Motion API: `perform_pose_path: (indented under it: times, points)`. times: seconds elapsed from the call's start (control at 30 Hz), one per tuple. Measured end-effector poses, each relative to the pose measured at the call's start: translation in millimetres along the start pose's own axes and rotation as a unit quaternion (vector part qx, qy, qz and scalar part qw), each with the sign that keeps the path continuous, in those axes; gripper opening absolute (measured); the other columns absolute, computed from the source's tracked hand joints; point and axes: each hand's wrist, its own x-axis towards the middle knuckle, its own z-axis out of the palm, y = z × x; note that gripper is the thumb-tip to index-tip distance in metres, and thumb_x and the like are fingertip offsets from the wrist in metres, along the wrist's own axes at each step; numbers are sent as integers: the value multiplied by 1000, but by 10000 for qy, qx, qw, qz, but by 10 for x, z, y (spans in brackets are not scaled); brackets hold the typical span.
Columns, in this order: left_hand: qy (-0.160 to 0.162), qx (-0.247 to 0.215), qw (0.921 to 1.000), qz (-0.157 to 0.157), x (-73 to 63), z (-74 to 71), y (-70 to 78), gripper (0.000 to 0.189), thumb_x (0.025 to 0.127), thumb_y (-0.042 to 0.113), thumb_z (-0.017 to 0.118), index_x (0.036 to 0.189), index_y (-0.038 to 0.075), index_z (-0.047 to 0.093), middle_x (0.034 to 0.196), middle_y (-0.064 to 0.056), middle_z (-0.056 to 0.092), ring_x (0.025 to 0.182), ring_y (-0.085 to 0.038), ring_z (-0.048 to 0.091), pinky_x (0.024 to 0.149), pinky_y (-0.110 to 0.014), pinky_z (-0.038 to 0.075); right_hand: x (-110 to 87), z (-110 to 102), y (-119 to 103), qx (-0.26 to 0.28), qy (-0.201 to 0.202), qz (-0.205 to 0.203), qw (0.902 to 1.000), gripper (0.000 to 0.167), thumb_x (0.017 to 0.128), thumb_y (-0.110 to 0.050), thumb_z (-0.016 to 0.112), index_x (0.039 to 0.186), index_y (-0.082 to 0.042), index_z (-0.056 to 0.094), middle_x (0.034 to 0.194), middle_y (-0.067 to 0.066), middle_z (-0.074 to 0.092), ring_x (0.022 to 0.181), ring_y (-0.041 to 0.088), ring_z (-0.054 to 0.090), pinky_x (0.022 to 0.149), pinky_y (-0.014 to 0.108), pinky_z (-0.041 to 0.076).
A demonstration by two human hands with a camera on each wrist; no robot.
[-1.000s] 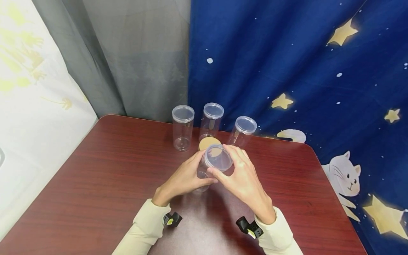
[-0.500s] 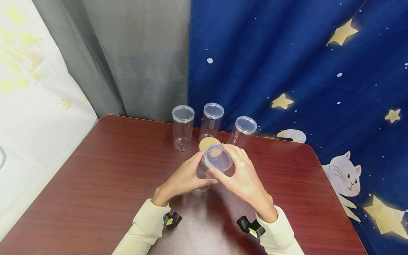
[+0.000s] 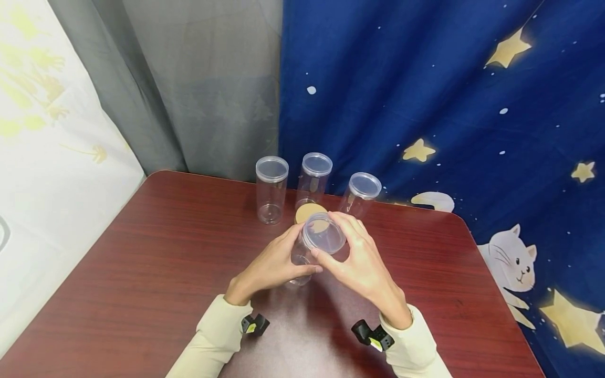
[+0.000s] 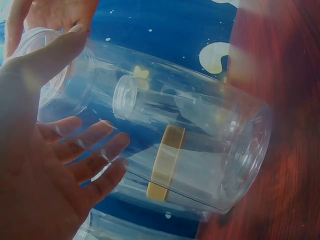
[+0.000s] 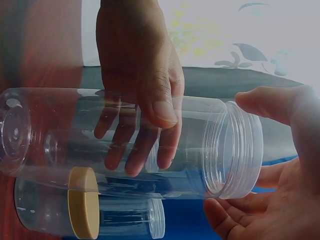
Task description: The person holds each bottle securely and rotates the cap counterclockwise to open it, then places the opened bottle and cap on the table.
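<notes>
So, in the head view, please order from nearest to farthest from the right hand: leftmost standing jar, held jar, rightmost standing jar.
1. Held jar: gripped by the right hand.
2. Rightmost standing jar: just behind.
3. Leftmost standing jar: back left.

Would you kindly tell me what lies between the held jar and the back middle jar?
In the head view, a tan-lidded jar stands between them, partly behind the held jar.

left hand (image 5: 137, 80) grips jar (image 5: 191, 150) | right hand (image 5: 285, 197) pinches lid (image 5: 246, 152) | tan cap (image 5: 84, 203) nearby
</notes>
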Motion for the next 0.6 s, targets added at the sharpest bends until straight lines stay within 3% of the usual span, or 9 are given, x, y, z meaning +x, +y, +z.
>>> perform_pose_path:
  times: [0.3, 0.6]
  points:
    - [20, 15, 10000, -15, 3, -7, -1, 85, 74, 47, 85, 144, 22, 42, 133, 5, 56, 119, -10, 55, 102, -39, 47, 7, -4, -5, 74, 59, -33, 9999, 73, 77, -30, 83, 139, -7, 53, 138, 4, 55, 127, 20, 50, 105, 44, 41]
    - [8, 13, 10000, -3, 0, -9, 2, 85, 74, 46, 85, 142, 16, 45, 128, 4, 58, 113, -9, 58, 98, -37, 49, 5, -22, 0, -8, 268, -133, 9996, 70, 76, -32, 84, 136, -9, 57, 138, 5, 58, 123, 22, 48, 101, 42, 40]
